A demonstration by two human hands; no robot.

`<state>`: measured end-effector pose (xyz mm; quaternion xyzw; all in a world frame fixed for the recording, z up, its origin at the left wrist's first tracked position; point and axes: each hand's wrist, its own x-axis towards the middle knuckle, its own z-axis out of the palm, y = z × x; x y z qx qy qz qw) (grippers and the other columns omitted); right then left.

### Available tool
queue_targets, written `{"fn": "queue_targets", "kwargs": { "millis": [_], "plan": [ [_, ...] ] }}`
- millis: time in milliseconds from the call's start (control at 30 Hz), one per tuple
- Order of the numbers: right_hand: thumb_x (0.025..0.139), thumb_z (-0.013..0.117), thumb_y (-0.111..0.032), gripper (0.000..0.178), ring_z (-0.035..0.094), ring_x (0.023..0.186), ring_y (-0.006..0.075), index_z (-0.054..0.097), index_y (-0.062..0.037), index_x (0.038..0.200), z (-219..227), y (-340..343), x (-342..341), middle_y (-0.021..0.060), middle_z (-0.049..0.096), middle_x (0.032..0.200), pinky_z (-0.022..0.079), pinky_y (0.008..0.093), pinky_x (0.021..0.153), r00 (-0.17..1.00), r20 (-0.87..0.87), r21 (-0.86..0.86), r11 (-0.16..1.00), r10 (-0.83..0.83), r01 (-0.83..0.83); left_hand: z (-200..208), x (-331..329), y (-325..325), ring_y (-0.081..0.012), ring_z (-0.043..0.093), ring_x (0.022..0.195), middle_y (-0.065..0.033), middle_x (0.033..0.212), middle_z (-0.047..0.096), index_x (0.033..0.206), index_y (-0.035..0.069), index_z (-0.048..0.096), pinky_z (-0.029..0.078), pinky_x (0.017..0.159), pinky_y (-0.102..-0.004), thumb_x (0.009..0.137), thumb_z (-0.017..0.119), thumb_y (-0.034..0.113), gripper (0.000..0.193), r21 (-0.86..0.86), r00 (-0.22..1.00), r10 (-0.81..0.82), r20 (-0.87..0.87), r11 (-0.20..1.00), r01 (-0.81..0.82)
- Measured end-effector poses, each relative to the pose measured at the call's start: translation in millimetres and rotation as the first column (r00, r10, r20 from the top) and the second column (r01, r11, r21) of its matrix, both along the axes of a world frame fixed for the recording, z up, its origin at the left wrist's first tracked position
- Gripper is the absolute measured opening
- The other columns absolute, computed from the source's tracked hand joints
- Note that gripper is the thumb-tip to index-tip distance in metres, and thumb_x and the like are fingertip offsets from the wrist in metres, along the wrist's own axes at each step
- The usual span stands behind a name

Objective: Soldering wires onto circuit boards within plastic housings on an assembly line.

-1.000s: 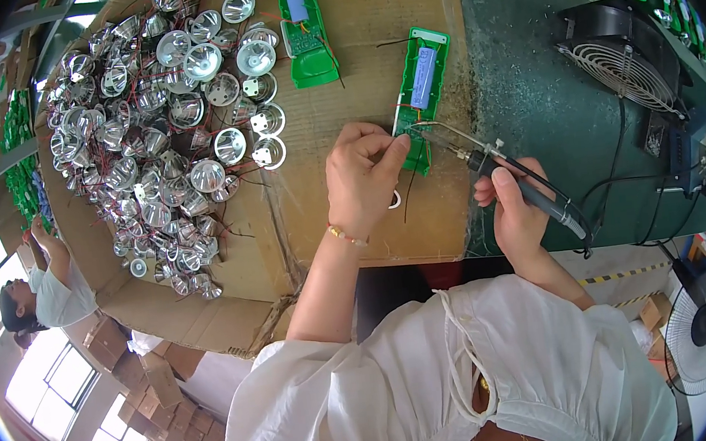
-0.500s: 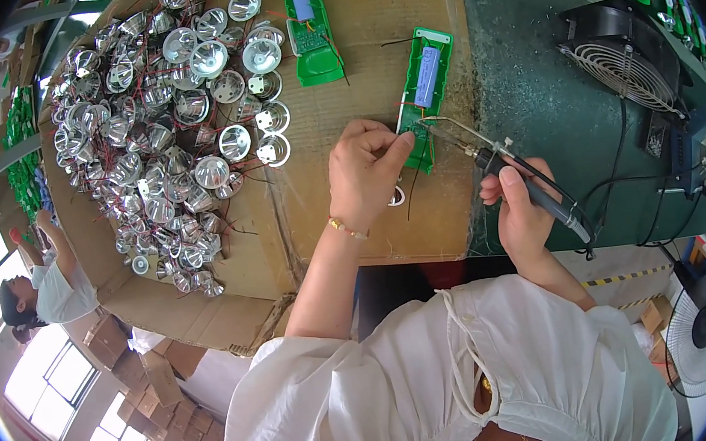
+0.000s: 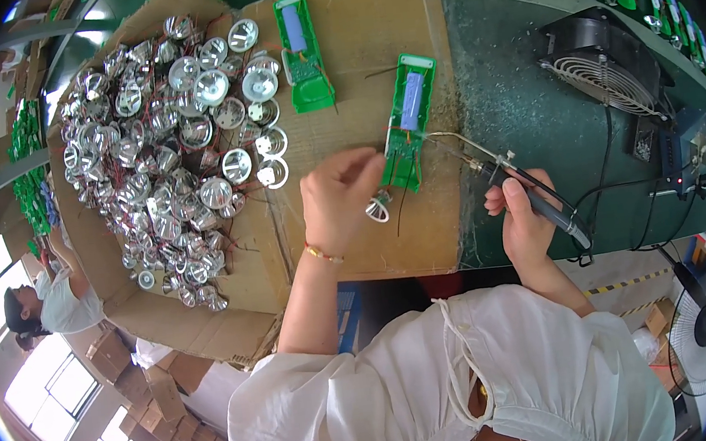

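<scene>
One blue cell (image 3: 411, 101), markings illegible; right grip (image 3: 527, 224) clasps soldering iron (image 3: 554, 214), left grip (image 3: 337, 201) unclear.

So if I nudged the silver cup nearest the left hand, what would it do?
The silver cup is round-rimmed and flared, so it may roll or rock. It looks hollow, so probably light for its size. Its smooth, shiny inside might feel slippery.

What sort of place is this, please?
Probably an electronics assembly workshop: a heap of silvery reflectors, a green casing holding a blue battery, and what looks like a soldering iron in the right hand.
</scene>
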<state>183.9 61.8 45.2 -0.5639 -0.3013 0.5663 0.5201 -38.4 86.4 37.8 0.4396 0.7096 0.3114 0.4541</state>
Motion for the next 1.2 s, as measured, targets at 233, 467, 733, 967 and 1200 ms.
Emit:
{"fn": "queue_targets", "kwargs": {
  "millis": [233, 467, 733, 967, 1200],
  "plan": [
    [0.083, 0.058, -0.009, 0.016, 0.057, 0.055, 0.0157, 0.051, 0.0032, 0.091, -3.8, -1.8, 38.3, 0.0131, 0.060, 0.069, 0.047, 0.0246, 0.050, 0.993, 0.067, -0.014, 0.995, -0.099, 0.100, 1.9, 39.1, 85.8, -0.0328, 0.059, 0.057, -0.0158, 0.061, 0.059, 0.063, 0.005, 0.063, 0.048, 0.055, -0.0393, 0.070, 0.056, 0.016, 0.014, 0.101, 0.840, -0.297, -0.455, 0.920, 0.380],
    [0.083, 0.057, -0.009, 0.016, 0.057, 0.054, 0.0162, 0.051, 0.0041, 0.091, -4.3, -5.3, 42.8, 0.0134, 0.060, 0.068, 0.047, 0.0251, 0.049, 0.988, 0.070, -0.055, 0.989, -0.137, 0.141, -11.8, 36.0, 242.2, -0.0311, 0.059, 0.087, -0.0143, 0.097, 0.061, 0.096, 0.010, 0.065, 0.047, 0.076, -0.0385, 0.073, 0.063, 0.040, 0.037, 0.514, 0.723, 0.223, -0.654, 0.832, 0.209],
    [0.083, 0.056, -0.009, 0.016, 0.057, 0.054, 0.0151, 0.051, 0.0034, 0.091, -9.5, 1.7, 55.2, 0.0125, 0.059, 0.068, 0.047, 0.0241, 0.049, 0.986, 0.108, -0.080, 0.987, -0.130, 0.139, -17.9, -13.4, 150.0, -0.0303, 0.058, 0.084, -0.0111, 0.107, 0.051, 0.112, 0.015, 0.051, 0.050, 0.066, -0.0401, 0.072, 0.061, 0.027, 0.042, 0.054, 0.229, -0.039, -0.973, 0.921, 0.385],
    [0.085, 0.055, -0.016, 0.016, 0.054, 0.053, 0.0114, 0.052, -0.0017, 0.092, -13.0, 10.5, 47.7, 0.0072, 0.058, 0.069, 0.043, 0.0213, 0.049, 0.984, 0.101, -0.028, 0.989, -0.144, 0.148, 4.9, 59.6, 72.4, -0.0300, 0.058, 0.084, -0.0114, 0.109, 0.048, 0.108, 0.012, 0.053, 0.050, 0.066, -0.0395, 0.070, 0.067, 0.025, 0.043, 0.255, 0.703, -0.113, -0.702, 0.882, 0.397],
    [0.083, 0.057, -0.013, 0.017, 0.055, 0.052, 0.0138, 0.052, 0.0018, 0.091, -11.2, 8.8, 39.3, 0.0104, 0.059, 0.068, 0.044, 0.0228, 0.047, 0.985, 0.067, -0.026, 0.987, -0.157, 0.159, -0.7, -46.6, 65.8, -0.0284, 0.050, 0.086, -0.0089, 0.095, 0.052, 0.095, 0.010, 0.058, 0.042, 0.073, -0.0395, 0.070, 0.064, 0.011, 0.026, 0.416, 0.612, 0.162, -0.774, 0.859, 0.299]
  ]
}}
